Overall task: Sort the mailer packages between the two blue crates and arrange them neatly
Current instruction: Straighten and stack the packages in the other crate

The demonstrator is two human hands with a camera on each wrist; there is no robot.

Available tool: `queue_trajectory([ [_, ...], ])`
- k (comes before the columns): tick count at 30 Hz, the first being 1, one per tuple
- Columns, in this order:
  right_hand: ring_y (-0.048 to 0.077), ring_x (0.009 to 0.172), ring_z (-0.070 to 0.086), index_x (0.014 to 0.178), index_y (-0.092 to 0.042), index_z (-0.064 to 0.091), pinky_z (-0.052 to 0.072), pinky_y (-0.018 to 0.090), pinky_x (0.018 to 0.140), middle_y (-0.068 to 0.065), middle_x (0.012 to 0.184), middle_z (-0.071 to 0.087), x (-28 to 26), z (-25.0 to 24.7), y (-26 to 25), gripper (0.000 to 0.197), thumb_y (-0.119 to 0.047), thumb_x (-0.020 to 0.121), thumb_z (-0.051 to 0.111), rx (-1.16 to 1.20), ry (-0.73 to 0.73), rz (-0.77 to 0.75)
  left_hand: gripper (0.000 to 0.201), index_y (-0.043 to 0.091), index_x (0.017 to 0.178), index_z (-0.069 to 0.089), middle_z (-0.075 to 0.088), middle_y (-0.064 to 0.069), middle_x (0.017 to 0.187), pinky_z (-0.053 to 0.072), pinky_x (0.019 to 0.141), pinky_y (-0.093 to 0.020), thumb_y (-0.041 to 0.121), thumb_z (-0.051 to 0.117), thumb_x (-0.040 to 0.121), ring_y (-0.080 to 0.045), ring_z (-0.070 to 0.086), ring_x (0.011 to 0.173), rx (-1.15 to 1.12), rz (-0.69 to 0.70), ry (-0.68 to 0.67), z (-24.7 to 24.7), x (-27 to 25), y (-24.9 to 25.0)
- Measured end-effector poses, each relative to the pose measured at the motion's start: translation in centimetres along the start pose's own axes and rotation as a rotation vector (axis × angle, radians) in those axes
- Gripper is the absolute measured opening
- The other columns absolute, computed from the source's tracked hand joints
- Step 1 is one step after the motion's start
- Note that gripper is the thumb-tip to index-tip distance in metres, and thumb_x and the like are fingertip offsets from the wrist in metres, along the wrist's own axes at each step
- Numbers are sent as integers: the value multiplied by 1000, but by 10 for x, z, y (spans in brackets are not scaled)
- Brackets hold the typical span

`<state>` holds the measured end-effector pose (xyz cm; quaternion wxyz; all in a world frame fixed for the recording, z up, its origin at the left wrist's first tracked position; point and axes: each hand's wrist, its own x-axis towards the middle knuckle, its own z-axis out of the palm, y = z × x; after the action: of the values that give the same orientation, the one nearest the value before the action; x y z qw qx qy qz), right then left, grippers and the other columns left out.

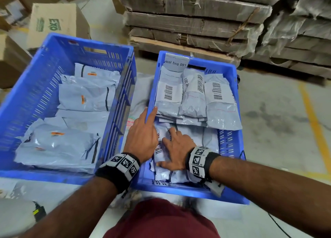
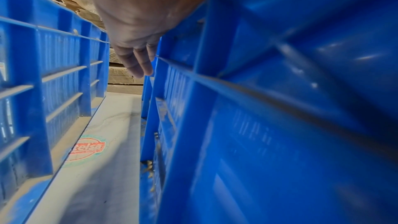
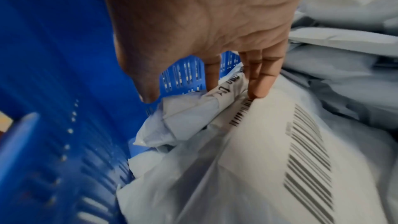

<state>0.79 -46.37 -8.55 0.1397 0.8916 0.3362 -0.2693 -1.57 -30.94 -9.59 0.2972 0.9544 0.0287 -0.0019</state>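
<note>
Two blue crates side by side on floor. Left crate [image 1: 44, 87] holds grey mailers with orange stickers [image 1: 84, 98], laid flat. Right crate [image 1: 231, 144] holds barcode-labelled mailers [image 1: 193, 98], far row overlapping. Left hand [image 1: 141, 135] on right crate's left rim, fingers straight, holding nothing. Right hand [image 1: 176, 153] spread flat, fingertips [image 3: 258, 89] pressing near mailer [image 3: 247, 151] inside right crate.

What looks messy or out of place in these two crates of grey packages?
In the right crate, the far mailers lie in a tidy row, but the near ones under the right hand are crumpled and jumbled. A loose label hangs over its far rim. The left hand rests on its side wall.
</note>
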Motion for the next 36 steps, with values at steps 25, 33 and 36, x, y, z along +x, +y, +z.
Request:
queue_trajectory([
  [25,28,110,39,129,-19,31,38,37,85,14,121,35,64,-5,-32,82,-74,74,58,-158,-186,298,73,26,161,21,26,-13,163,41,105,-48,40,15,90,-34,48,127,-47,-26,-75,1,1,-2],
  [33,32,121,38,143,-20,21,40,36,86,18,132,33,42,1,-31,84,-50,80,68,-138,-217,230,70,27,161,17,25,-11,163,43,101,-45,35,21,92,-34,50,122,4,-19,-77,-1,0,-1],
  [36,33,118,40,144,-22,19,37,35,81,16,133,33,18,-10,-19,91,-52,75,70,-42,-279,123,67,27,161,16,25,-12,163,41,105,-44,18,38,99,-34,47,126,14,-9,-41,2,0,-3],
])
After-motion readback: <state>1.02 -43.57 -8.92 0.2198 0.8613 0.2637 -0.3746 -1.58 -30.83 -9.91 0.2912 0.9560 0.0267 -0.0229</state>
